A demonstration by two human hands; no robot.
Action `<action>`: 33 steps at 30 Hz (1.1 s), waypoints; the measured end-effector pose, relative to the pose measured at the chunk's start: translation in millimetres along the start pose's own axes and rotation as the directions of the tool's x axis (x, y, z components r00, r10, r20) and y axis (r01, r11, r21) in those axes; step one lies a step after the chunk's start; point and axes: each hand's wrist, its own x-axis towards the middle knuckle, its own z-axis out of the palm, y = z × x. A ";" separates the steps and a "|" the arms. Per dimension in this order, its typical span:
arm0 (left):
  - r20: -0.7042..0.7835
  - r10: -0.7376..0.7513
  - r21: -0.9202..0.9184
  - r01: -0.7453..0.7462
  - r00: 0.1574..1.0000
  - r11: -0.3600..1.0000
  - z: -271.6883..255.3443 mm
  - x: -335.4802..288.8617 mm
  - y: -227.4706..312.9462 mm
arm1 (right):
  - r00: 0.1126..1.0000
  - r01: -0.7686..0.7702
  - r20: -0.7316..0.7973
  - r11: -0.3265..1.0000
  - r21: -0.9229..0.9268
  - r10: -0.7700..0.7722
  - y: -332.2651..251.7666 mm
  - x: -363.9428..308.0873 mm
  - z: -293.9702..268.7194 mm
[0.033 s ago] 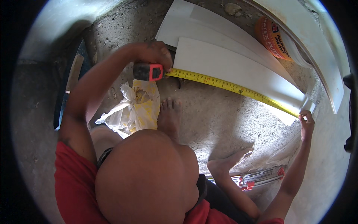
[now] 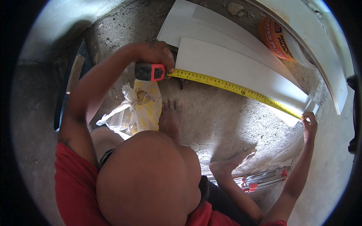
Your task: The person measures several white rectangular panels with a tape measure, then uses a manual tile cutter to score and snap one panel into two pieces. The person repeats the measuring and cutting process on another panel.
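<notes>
black-marked yellow tape (image 2: 218, 82), red-black case (image 2: 150, 72), white boards (image 2: 226, 62)

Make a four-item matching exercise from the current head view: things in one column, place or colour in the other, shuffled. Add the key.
Things
1. left hand
2. right hand
3. knotted plastic bag
4. bucket

Place or colour
A. at the end of the yellow tape away from the case
B. orange
C. where the tape leaves its red-and-black case
D. on the floor next to the left foot

Pairs: 1-C, 2-A, 3-D, 4-B
</notes>
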 end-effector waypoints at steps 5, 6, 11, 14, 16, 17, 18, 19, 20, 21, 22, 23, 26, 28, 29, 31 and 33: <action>-0.026 0.025 0.005 -0.025 0.999 1.000 -4.9 2.8 8.9 | 0.997 -0.062 -0.051 0.998 0.010 0.062 2.0 -2.3 6.3; -0.023 0.009 0.002 -0.009 1.000 1.000 -4.6 2.9 10.1 | 0.995 -0.087 -0.046 0.994 0.061 0.090 3.1 -3.9 7.3; -0.026 -0.018 0.100 0.020 1.000 0.995 2.1 1.2 10.6 | 0.994 -0.094 -0.062 0.996 -0.009 0.093 10.3 -12.8 11.6; 0.015 -0.041 0.094 0.040 0.999 0.995 5.4 0.5 8.6 | 0.994 -0.087 -0.066 0.996 -0.032 0.085 13.3 -15.7 14.3; 0.002 -0.032 0.096 0.032 0.999 0.995 6.2 0.4 6.8 | 0.995 -0.064 -0.084 0.997 -0.046 0.060 14.3 -14.8 15.4; -0.017 -0.022 0.097 0.024 1.000 0.995 6.9 0.1 5.6 | 0.994 -0.044 -0.097 0.998 -0.042 0.040 14.5 -13.7 15.6; -0.028 -0.012 0.096 0.014 1.000 0.995 7.1 0.0 4.7 | 0.995 -0.011 -0.101 1.000 0.004 0.012 14.6 -12.2 15.5; -0.036 -0.005 0.092 0.008 0.999 0.996 7.1 -0.1 3.7 | 0.993 -0.022 -0.113 0.998 -0.058 0.016 14.4 -11.2 15.0; -0.037 0.002 0.087 0.001 0.999 0.996 7.3 -0.2 2.8 | 0.993 -0.021 -0.115 0.997 -0.077 0.012 14.3 -10.2 14.2; -0.038 0.009 0.081 -0.006 0.999 0.997 7.4 -0.3 2.0 | 0.993 -0.018 -0.116 0.999 -0.050 0.012 14.3 -9.3 13.5; -0.037 0.018 0.061 -0.016 0.999 0.998 7.7 -0.3 1.2 | 0.993 -0.015 -0.116 0.996 -0.090 0.004 14.4 -8.6 12.7; -0.035 0.027 0.041 -0.026 0.999 0.999 8.2 -0.3 0.5 | 0.994 -0.012 -0.113 0.996 -0.085 0.002 14.6 -8.0 11.9; -0.031 0.008 0.005 -0.008 1.000 1.000 8.8 -0.2 -0.2 | 0.994 -0.027 -0.104 0.998 -0.062 0.020 16.7 -6.6 10.4; -0.033 -0.010 -0.011 0.010 0.999 1.000 9.1 -0.6 0.1 | 0.994 -0.030 -0.103 0.998 -0.049 0.025 18.6 -5.8 10.2; -0.037 -0.014 -0.018 0.013 0.999 1.000 9.2 -1.0 0.4 | 0.994 -0.024 -0.106 0.999 -0.045 0.019 19.4 -5.4 10.2; -0.049 -0.009 -0.008 0.009 0.999 1.000 9.5 -1.8 1.0 | 0.994 -0.022 -0.107 0.999 -0.042 0.018 20.5 -4.8 10.4; -0.067 0.019 0.021 -0.017 0.998 1.000 9.4 -2.6 1.4 | 0.994 -0.030 -0.105 0.998 -0.046 0.025 20.3 -4.5 10.5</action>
